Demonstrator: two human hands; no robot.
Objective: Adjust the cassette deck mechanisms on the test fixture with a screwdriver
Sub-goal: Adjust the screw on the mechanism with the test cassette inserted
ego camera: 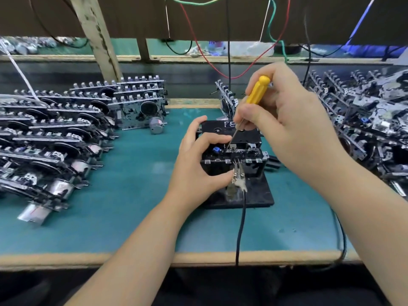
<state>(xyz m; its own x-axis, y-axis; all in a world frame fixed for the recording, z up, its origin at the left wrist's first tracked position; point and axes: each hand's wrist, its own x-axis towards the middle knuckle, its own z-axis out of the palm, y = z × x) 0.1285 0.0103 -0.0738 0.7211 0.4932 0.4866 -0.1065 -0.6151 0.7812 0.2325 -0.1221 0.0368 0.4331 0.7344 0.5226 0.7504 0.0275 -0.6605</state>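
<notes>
— Nearest us are two bare forearms reaching in over the pale wooden front edge [220, 258] of the bench. See how they converge on the black test fixture [239, 195]?

— Yes. What's the left hand [194, 164] doing?

— Curled round the left end of the cassette deck mechanism [234, 149] mounted on the fixture, thumb low by the metal clip [238, 176], fingers hooked over the top. It's gripping, not just resting.

— And the right hand [287, 122]?

— Closed round the yellow-handled screwdriver [256, 91]. Thin shaft slants down and left; its tip sits at the top of the mechanism, just beside the left fingertips. Whether it's seated in a screw, I can't tell.

— Any room around it?

— Some. Bare green mat [136, 195] lies left of the fixture and in front of it, up to the front edge. A black cable [240, 228] runs from the clip straight toward us and drops over that edge. Another dark cable [342, 237] loops off the right corner.

— The sides look crowded.

— They are. Rows of stacked mechanisms [55, 133] fill the left, a loose heap [364, 120] crowds the right, close to the right wrist. One small cylindrical motor [156, 127] lies on the mat between the left stack and the fixture.

— Behind?

— A raised wooden ledge [198, 58], a slanted wooden post [97, 36], and red, green, black and blue wires hanging down in front of a dark panel.
</notes>
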